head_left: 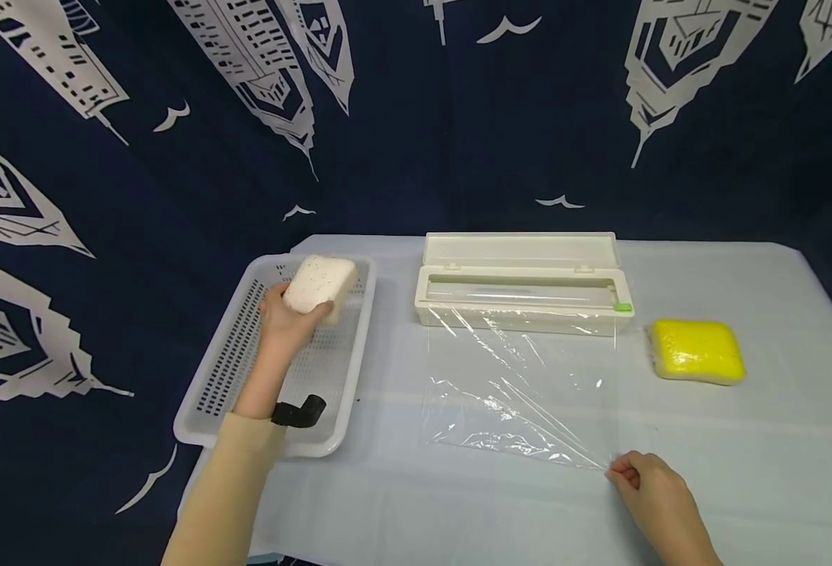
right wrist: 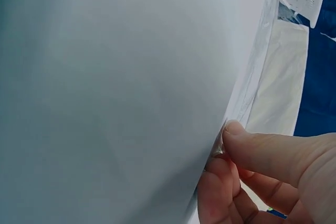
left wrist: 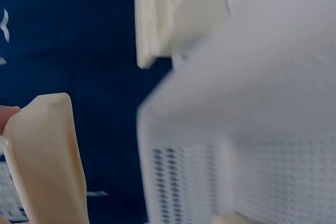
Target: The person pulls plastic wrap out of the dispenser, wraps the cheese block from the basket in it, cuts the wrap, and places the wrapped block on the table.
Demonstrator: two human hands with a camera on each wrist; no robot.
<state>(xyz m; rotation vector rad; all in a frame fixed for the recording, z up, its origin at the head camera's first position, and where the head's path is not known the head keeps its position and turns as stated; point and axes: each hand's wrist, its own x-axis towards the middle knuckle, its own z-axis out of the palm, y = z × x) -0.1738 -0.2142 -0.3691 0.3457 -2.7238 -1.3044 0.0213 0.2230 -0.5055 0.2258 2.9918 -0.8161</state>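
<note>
My left hand (head_left: pixel 287 318) grips a cream-white, rounded block (head_left: pixel 321 284) with small dark specks, holding it over the white perforated basket (head_left: pixel 357 369). In the left wrist view, the block (left wrist: pixel 44 163) shows a smooth side, with a fingertip at its edge. At the front right, my right hand (head_left: pixel 652 491) pinches the near right corner of a sheet of clear plastic wrap (head_left: pixel 522 393). This sheet stretches from a cream wrap dispenser (head_left: pixel 514 321) with its lid raised. The right wrist view shows thumb and fingers closed on the film's edge (right wrist: pixel 252 93).
A yellow block (head_left: pixel 698 351), glossy as if wrapped in film, lies right of the dispenser. A green slider (head_left: pixel 623 307) sits at the dispenser's right end. White cloth (head_left: pixel 762 448) covers the table. Behind hangs a navy curtain (head_left: pixel 416 141) with white building prints.
</note>
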